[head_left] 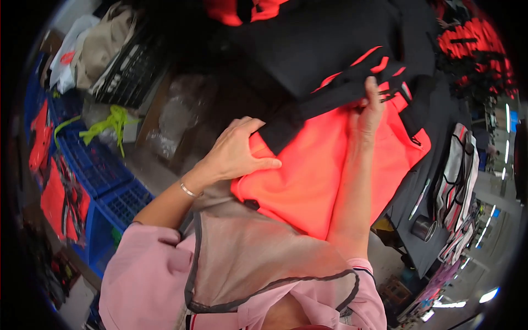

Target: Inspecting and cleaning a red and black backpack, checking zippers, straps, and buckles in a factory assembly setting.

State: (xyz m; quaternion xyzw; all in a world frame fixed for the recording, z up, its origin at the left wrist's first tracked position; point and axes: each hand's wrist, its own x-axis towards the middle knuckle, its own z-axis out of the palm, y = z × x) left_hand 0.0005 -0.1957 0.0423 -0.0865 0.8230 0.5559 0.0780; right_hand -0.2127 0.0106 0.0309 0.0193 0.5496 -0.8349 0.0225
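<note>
A neon coral and black garment (308, 170) lies across the table edge and my lap. At its left edge, my left hand (234, 147) grips the cloth, thumb on top, beside a black corner panel. Farther up and to the right, my right hand (369, 113) closes on the garment along its black band, which has coral strips; some of its fingers are hidden or blurred. A small black tab (251, 204) shows at the garment's near left edge. A sheer grey-brown apron (258, 247) covers my front.
Dark cloth (308, 49) covers the table ahead, with another coral piece (242, 11) at the far edge. On the right are a metal cup (423, 227), a pen (419, 199) and striped straps (455, 170). Blue crates (91, 159) and a black crate (129, 71) stand left.
</note>
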